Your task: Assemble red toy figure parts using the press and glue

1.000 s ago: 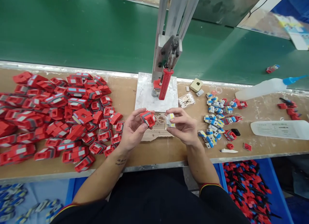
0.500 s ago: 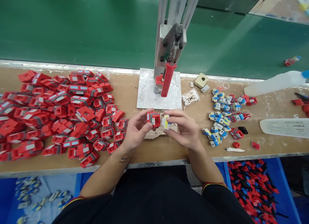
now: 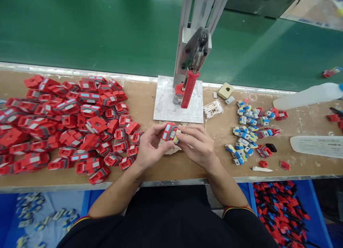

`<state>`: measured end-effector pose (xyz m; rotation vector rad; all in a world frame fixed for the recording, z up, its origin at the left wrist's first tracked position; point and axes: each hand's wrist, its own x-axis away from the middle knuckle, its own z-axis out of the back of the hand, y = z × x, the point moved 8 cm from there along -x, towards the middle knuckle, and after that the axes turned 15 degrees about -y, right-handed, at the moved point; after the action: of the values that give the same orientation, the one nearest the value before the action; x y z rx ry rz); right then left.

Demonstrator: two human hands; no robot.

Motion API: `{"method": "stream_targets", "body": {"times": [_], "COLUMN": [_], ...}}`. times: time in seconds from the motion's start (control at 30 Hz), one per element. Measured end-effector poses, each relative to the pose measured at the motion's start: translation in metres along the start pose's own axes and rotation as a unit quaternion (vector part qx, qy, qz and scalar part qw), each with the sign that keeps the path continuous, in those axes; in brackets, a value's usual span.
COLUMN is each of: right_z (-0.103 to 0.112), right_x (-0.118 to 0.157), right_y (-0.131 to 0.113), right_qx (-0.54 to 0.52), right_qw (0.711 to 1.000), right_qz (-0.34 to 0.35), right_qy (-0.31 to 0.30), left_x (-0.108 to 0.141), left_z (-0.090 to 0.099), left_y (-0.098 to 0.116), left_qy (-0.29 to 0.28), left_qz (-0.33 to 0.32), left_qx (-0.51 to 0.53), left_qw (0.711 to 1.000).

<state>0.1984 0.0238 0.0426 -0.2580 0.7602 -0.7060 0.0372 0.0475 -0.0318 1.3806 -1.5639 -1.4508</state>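
Between my hands, just in front of the press base, a red toy vehicle body (image 3: 168,130) with pale blue windows meets a small white and yellow toy part (image 3: 177,136). My left hand (image 3: 151,144) is closed on the red body from the left. From the right, the fingers of my right hand (image 3: 198,143) pinch the white and yellow part, which touches the end of the body. Fingers cover some of the joint, so how far the two fit together cannot be seen.
A lever press with a red handle (image 3: 190,89) stands on a metal plate (image 3: 160,110). Many red bodies (image 3: 95,125) are heaped left; blue, white and yellow parts (image 3: 242,130) lie right beside a bag of cotton swabs (image 3: 213,109). A blue bin (image 3: 314,201) sits below the bench.
The white and yellow part, apart from the red body before, now touches it. My hands have come together and the red body has turned, showing its windowed side.
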Motion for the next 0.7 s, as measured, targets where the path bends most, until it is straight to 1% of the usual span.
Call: {"method": "stream_targets", "body": {"times": [0.13, 0.23, 0.3, 0.33, 0.4, 0.47, 0.5, 0.57, 0.63, 0.7], "right_z": [-0.007, -0.002, 0.004, 0.006, 0.005, 0.001, -0.001, -0.004, -0.004, -0.005], "right_x": [0.004, 0.003, 0.001, -0.001, -0.002, -0.004, -0.004, -0.005, -0.005, -0.004], "right_y": [-0.012, -0.015, -0.008, -0.003, 0.005, 0.004, 0.001, -0.003, -0.006, -0.010], "right_qx": [0.049, 0.020, -0.045, -0.084, -0.145, -0.175, -0.181, -0.187, -0.184, -0.180], "right_qw": [0.998, 0.998, 0.998, 0.996, 0.987, 0.979, 0.976, 0.976, 0.979, 0.981], "right_qz": [0.015, 0.045, 0.039, 0.023, -0.004, 0.001, 0.009, 0.013, 0.002, -0.005], "right_qy": [0.037, 0.028, 0.002, -0.018, -0.066, -0.108, -0.117, -0.109, -0.085, -0.073], "left_x": [0.004, 0.003, 0.002, 0.001, 0.000, 0.001, 0.001, 0.002, 0.003, 0.005], "left_z": [0.004, 0.004, 0.003, 0.001, -0.004, -0.010, -0.012, -0.013, -0.013, -0.013], "left_y": [0.004, 0.019, 0.030, 0.035, 0.045, 0.052, 0.055, 0.059, 0.063, 0.065], "left_qy": [0.012, 0.005, -0.005, -0.015, -0.053, -0.098, -0.111, -0.113, -0.105, -0.099], "left_qz": [-0.027, -0.089, -0.131, -0.149, -0.183, -0.212, -0.224, -0.238, -0.246, -0.255], "left_qx": [-0.110, -0.163, -0.166, -0.164, -0.160, -0.166, -0.171, -0.186, -0.200, -0.210], "left_qw": [0.993, 0.983, 0.977, 0.975, 0.969, 0.958, 0.953, 0.947, 0.943, 0.939]}}
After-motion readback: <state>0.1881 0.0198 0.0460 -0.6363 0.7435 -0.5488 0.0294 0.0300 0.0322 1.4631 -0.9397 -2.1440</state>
